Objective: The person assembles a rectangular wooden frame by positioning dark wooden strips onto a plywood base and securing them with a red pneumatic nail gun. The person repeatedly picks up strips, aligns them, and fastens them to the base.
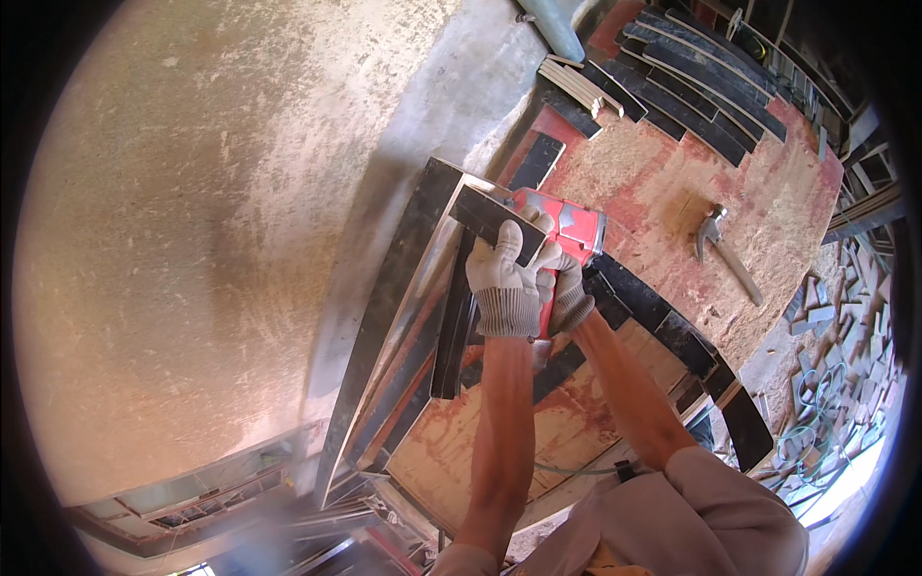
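Observation:
A short black-faced wood strip (pixel 485 213) is gripped in my left hand (pixel 504 278), which wears a pale knitted glove; its thumb lies over the strip's face. Just right of it, my gloved right hand (pixel 569 296) is closed round the handle of a red nail gun (pixel 576 228). The gun's body lies beyond my hands, close behind the strip, and its nose is hidden. Beside my left hand stands a long black board (pixel 396 312), tilted against other strips. A narrow dark strip (pixel 451 336) reaches down from near my left wrist.
A claw hammer (pixel 738 271) lies on the dusty red worktop (pixel 663 206). Black boards (pixel 696 86) are stacked at its far end. Joined black strips (pixel 663 322) form a curve beside my right arm. Offcuts (pixel 836 355) litter the floor at right; a plastered wall (pixel 211 230) rises left.

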A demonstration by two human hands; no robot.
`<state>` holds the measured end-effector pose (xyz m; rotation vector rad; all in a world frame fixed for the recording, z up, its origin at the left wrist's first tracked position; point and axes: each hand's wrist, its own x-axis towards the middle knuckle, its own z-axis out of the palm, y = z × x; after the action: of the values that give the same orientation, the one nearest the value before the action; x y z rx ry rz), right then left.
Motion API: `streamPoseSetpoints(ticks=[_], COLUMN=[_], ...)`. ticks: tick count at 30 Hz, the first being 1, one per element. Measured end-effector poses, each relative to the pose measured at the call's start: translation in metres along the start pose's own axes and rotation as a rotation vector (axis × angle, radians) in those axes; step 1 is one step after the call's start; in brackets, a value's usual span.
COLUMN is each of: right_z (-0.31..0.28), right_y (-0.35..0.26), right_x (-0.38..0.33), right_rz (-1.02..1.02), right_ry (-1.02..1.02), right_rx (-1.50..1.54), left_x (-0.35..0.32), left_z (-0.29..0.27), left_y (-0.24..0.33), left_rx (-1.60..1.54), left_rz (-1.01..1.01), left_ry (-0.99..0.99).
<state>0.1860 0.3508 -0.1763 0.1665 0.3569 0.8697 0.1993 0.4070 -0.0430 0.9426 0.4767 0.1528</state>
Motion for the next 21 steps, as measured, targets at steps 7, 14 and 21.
streamPoseSetpoints(ticks=[7, 14, 21], right_z=[-0.006, 0.005, 0.05], right_y=[-0.015, -0.035, -0.077], right_x=[-0.003, -0.009, -0.077], right_rz=[0.09, 0.213, -0.065], right_ry=[-0.451, -0.595, -0.209], right_rx=[-0.015, 0.086, -0.346], left_x=[-0.004, -0.008, -0.002], left_z=[0.009, 0.021, -0.01], left_y=[0.0, 0.005, 0.039], left_rx=[0.015, 0.059, 0.129], left_rz=[0.04, 0.025, -0.15], left_ry=[0.077, 0.131, 0.172])
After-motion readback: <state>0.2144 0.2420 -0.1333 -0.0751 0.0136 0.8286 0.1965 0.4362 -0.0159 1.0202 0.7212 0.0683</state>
